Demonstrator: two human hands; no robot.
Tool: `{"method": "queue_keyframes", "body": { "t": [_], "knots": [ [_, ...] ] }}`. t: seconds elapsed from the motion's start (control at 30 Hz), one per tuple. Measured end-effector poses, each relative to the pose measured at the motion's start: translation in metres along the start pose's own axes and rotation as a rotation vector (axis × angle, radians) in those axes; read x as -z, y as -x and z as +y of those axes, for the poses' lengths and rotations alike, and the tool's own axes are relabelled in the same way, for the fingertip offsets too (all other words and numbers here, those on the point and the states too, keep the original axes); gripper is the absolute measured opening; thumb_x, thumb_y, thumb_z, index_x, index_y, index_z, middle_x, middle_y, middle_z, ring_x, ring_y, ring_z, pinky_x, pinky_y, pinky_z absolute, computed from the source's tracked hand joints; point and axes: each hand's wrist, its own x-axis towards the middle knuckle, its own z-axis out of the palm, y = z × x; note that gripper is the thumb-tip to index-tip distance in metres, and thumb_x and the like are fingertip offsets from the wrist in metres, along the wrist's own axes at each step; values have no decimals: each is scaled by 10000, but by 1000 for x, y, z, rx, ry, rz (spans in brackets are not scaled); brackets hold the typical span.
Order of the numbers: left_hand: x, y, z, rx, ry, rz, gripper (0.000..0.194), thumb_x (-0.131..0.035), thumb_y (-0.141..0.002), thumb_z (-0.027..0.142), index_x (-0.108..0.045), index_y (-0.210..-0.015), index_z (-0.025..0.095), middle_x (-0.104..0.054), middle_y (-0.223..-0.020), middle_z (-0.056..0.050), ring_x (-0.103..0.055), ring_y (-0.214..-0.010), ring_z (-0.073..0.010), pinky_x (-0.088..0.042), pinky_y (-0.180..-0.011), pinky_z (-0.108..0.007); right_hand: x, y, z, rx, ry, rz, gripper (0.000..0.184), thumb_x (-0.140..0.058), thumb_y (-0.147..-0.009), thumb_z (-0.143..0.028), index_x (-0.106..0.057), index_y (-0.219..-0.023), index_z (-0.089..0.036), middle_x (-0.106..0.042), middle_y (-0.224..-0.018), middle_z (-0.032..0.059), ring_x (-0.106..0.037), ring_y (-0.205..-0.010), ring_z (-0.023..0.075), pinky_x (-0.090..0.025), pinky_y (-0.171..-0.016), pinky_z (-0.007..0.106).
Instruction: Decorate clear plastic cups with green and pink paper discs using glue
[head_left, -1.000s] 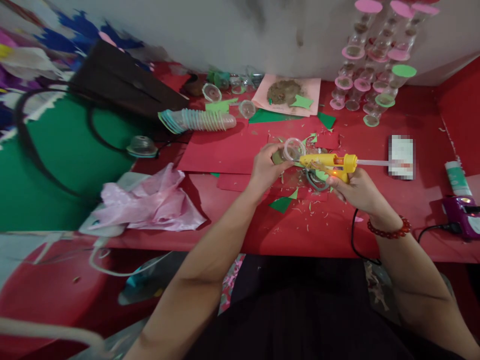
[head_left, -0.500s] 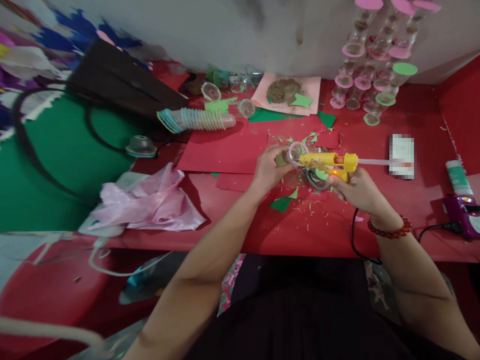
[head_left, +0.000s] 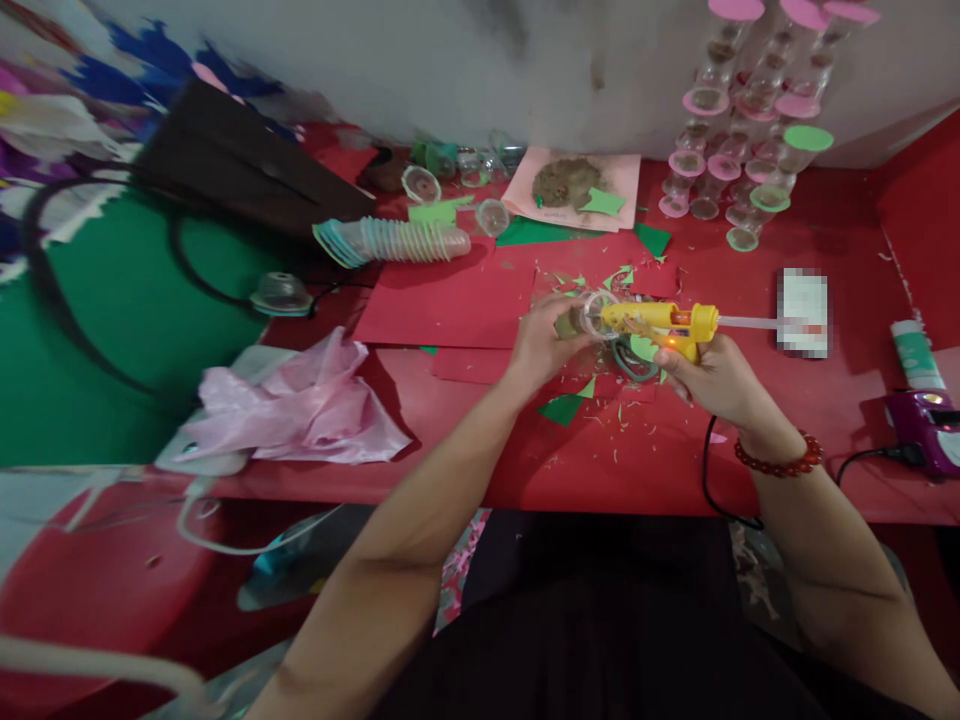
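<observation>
My left hand (head_left: 546,335) is closed round a clear plastic cup (head_left: 598,313), tilted with its rim toward the right. In my right hand (head_left: 712,375) is a yellow hot glue gun (head_left: 652,320), its small orange light glowing and a clear glue stick (head_left: 746,322) poking out of the back. The gun's front end sits at the cup's rim; whether the nozzle touches the plastic I cannot tell. Below both hands lie a pair of scissors, partly hidden, and a light green paper piece (head_left: 643,347) among scattered scraps.
A stack of clear cups (head_left: 394,240) lies on red paper at the left. Joined cup towers with pink and green discs (head_left: 808,138) stand at the back right. Pink cloth (head_left: 300,405), a pink sheet with brown material (head_left: 570,183), and a phone-like blurred item (head_left: 802,312) rest on the red table.
My left hand has moved slightly right and turned the cup, so its rim now faces the glue gun more. My right hand with the glue gun has hardly moved.
</observation>
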Motion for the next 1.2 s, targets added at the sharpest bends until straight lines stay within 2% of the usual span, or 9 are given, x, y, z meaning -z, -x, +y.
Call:
{"method": "queue_keyframes", "body": {
  "t": [0.27,0.5,0.67,0.87,0.97,1.07,1.2],
  "knots": [
    [-1,1,2,-37,-22,-24,370,-953,-696,186,-801,-1027,244,-789,-1160,-83,-718,-1141,-278,-539,-1084,-487,-1,-1,-3,-13,11,43,605,-660,-868,-816,-570,-706,-240,-470,-446,-60,-417,-407,89,-318,-440,282],
    [-1,0,1,-48,-13,-28,369,-954,-688,166,-794,-1008,256,-799,-1152,-68,-717,-1148,-268,-545,-1088,-490,1,-2,-1,-11,62,73,658,-627,-914,-796,-503,-580,-243,-477,-433,-42,-436,-427,87,-374,-491,283],
    [-2,2,0,-73,-25,-34,375,-929,-720,161,-796,-1058,252,-810,-1190,-70,-729,-1156,-261,-554,-1080,-475,0,-3,4,-29,57,95,617,-646,-940,-738,-525,-603,-235,-477,-445,-47,-440,-437,86,-374,-495,274],
    [-2,1,-2,-82,-59,-33,375,-946,-709,189,-793,-1047,242,-818,-1187,-77,-737,-1148,-263,-567,-1060,-455,-1,-2,4,19,41,63,683,-621,-888,-838,-516,-583,-237,-471,-429,-44,-431,-415,83,-351,-470,278],
    [-2,-1,-4,-66,-57,-32,394,-952,-701,199,-800,-1061,246,-810,-1209,-84,-735,-1147,-270,-562,-1064,-467,-2,-1,2,25,20,56,664,-641,-884,-826,-510,-601,-240,-475,-430,-49,-423,-408,81,-338,-453,273],
    [-2,-2,-5,-47,-54,-12,409,-956,-694,200,-810,-1074,240,-802,-1214,-94,-726,-1171,-281,-547,-1087,-477,-3,0,1,17,3,49,597,-683,-892,-766,-532,-655,-239,-474,-437,-63,-412,-408,80,-320,-436,265],
    [0,-1,-3,-32,-28,-19,403,-952,-715,240,-816,-1094,225,-799,-1215,-103,-730,-1160,-281,-556,-1066,-460,-3,0,2,30,-9,47,525,-710,-886,-733,-641,-817,-217,-469,-451,-84,-407,-411,82,-310,-426,258]
  ]
}}
